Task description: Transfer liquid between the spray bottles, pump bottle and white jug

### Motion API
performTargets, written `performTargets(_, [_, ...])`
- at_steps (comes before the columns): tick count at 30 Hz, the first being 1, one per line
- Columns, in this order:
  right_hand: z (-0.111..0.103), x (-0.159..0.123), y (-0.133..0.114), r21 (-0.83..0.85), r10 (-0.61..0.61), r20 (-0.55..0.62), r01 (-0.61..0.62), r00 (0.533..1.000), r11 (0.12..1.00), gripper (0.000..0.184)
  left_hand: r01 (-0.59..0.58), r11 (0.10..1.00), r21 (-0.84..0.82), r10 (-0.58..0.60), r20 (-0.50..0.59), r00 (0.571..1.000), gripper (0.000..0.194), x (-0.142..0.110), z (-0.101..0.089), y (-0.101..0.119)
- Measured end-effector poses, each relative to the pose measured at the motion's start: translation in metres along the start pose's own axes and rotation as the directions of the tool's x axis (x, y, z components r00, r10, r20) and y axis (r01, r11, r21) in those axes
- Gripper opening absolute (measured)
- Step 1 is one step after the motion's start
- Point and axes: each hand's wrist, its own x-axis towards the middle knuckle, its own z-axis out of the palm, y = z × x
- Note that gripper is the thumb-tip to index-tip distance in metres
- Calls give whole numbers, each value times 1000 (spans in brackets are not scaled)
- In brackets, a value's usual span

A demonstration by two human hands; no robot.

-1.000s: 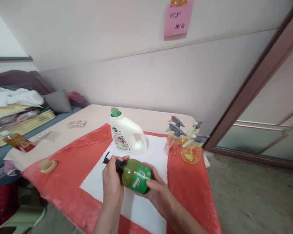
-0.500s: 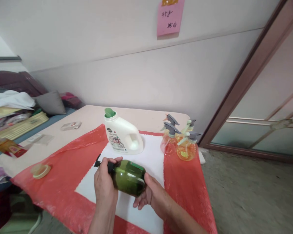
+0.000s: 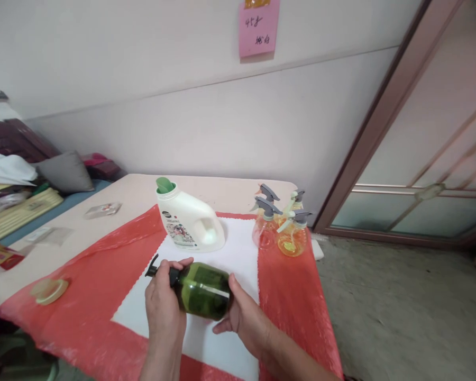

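Observation:
A green pump bottle [image 3: 204,290] with a black pump head lies sideways in the air between my hands, above the white cloth [image 3: 244,264]. My left hand [image 3: 164,301] is wrapped around its neck end, the pump nozzle poking out to the left. At the base end, my right hand [image 3: 244,317] holds the bottle with the thumb on top and fingers beneath. The bottle's plain, unlabelled side faces me. Just behind it stands a white jug [image 3: 192,222] with a handle, a printed label and a green scoop in its open mouth.
Several spray bottles [image 3: 291,241] with grey trigger heads stand at the right on the red plastic sheet [image 3: 291,296]. A pale round lid [image 3: 51,291] lies at the left. Farther back are a small clear packet [image 3: 102,210] and a pink note [image 3: 258,29] on the wall.
The pump bottle has been rolled in my hands, so its green label has turned out of sight. My right-hand fingers have shifted under the base. The view has swung to the right.

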Motion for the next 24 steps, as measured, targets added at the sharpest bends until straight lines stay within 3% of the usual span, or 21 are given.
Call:
performTargets(1, [1, -1, -1, 39, -39, 19, 39, 999, 998, 57, 6, 1000, 2, -6, -6, 1000, 31, 0, 0, 0])
performTargets(4, [1, -2, -3, 70, -132, 14, 131, 991, 989, 76, 19, 1000, -9, -19, -21, 1000, 31, 0, 1, -1])
performTargets(7, [-1, 2, -2, -8, -42, -30, 42, 999, 999, 62, 18, 1000, -25, -18, -1, 1000, 32, 3, 1, -3])
performTargets(9, [-1, 3, -1, -9, 19, -30, -20, 999, 1000, 71, 17, 1000, -25, -17, 4, 1000, 31, 4, 1, -4])
performTargets(12, [0, 0, -2, 56, -63, -11, 64, 998, 996, 62, 21, 1000, -23, -21, -4, 1000, 31, 4, 0, -5])
performTargets(15, [0, -3, -5, 55, -145, -35, 146, 989, 988, 84, 24, 1000, -18, -24, -3, 1000, 31, 3, 0, -5])
performTargets(18, [-2, 1, -5, 9, -26, -59, 27, 998, 1000, 63, 53, 998, -16, -53, 14, 999, 31, 2, 1, -5])
performTargets(21, [-2, 5, -3, 40, 147, -25, -146, 989, 988, 77, 61, 998, 7, -61, 32, 998, 32, 1, 2, -5])
performTargets(24, [2, 1, -5, 146, 40, -14, -38, 999, 989, 61, 49, 999, 16, -49, 21, 999, 31, 1, 3, -4])
